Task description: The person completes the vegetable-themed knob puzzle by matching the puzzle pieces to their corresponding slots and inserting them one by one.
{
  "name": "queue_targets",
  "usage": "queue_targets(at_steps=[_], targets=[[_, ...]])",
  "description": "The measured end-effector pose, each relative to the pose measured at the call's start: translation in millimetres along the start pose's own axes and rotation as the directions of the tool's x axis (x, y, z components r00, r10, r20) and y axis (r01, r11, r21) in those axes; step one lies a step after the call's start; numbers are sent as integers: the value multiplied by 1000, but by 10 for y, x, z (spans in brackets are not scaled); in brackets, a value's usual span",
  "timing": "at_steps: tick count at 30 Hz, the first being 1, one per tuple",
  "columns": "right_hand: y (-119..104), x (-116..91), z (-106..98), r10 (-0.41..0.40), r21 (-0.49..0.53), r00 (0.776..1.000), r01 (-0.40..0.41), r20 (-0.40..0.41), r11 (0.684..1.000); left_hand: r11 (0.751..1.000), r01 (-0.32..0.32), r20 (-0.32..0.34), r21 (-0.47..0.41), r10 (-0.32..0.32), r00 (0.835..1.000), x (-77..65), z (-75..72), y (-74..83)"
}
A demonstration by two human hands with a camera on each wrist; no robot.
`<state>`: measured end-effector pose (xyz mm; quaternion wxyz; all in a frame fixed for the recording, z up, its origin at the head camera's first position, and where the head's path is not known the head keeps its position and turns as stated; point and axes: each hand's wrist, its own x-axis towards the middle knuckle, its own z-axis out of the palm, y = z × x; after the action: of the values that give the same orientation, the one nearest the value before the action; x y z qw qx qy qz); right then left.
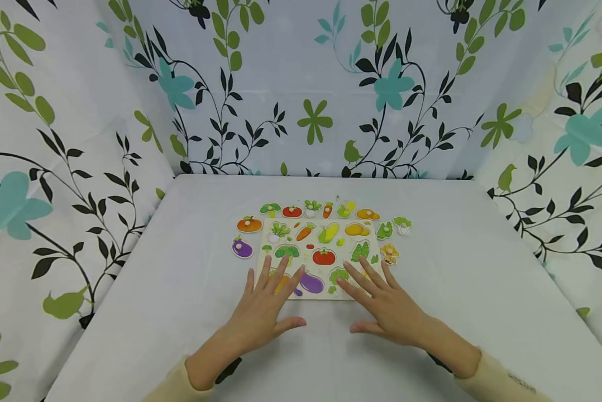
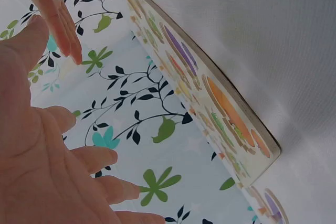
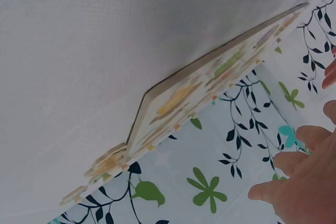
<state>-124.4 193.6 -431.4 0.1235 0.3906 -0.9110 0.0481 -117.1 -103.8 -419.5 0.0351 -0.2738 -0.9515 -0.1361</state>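
A vegetable puzzle board (image 1: pixel 301 262) lies flat on the white table, with its printed recesses showing. Around its far and side edges lie loose pieces: an eggplant (image 1: pixel 242 248), a pumpkin (image 1: pixel 249 224), a tomato (image 1: pixel 292 211), a carrot (image 1: pixel 328 210), a mushroom (image 1: pixel 389 253) and several others. My left hand (image 1: pixel 261 312) is spread over the board's near left part, fingers apart, holding nothing. Likewise spread, my right hand (image 1: pixel 393 312) covers the near right corner. In the left wrist view the left palm (image 2: pixel 47 166) hovers above the board (image 2: pixel 247 166), apart from it.
The white table (image 1: pixel 155 312) reaches back to a curtain (image 1: pixel 291 84) with leaf and flower prints, which also hangs at both sides. The bok choy piece (image 1: pixel 402 225) lies farthest right of the loose pieces.
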Motion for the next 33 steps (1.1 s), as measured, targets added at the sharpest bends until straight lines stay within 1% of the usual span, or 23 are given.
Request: queue_targets(at_steps=[5,7,10,12,15,19,24,26,28,30,31,33], targets=[[25,3,29,7,13,1000,-7,19,1000,1000,19,-5,-16,-19,1000,3,23,-10],[41,-2,37,17,15,1000,-17,26,1000,999,24,-17,-29,-25,1000,2,32,-30],[60,-20,40,39,26,999,-40,38,999,998,34,-16,-47,-35,999,12,51,-89],[71,-37,45,47,21,998,-48,41,999,997,54,1,-54,-54,999,24,78,-150],[90,-64,57,78,47,996,-80,52,996,993,100,26,-65,-98,995,45,116,-247],[144,-103,80,130,94,990,-135,63,986,982,167,69,-89,-161,984,81,153,-363],[298,-154,84,197,153,979,-202,51,967,963,223,113,-151,-207,972,127,151,-477],[398,-170,75,224,163,974,-226,28,961,959,238,126,-152,-220,967,131,135,-523],[518,-174,65,260,179,966,-257,7,950,955,258,152,-145,-236,960,124,116,-567],[649,-166,51,303,212,953,-297,3,931,952,278,182,-125,-254,950,111,110,-620],[716,-156,44,330,238,944,-322,6,917,951,287,197,-116,-261,945,104,110,-645],[853,-130,39,393,294,919,-386,35,874,945,310,228,-103,-281,932,91,118,-694]])
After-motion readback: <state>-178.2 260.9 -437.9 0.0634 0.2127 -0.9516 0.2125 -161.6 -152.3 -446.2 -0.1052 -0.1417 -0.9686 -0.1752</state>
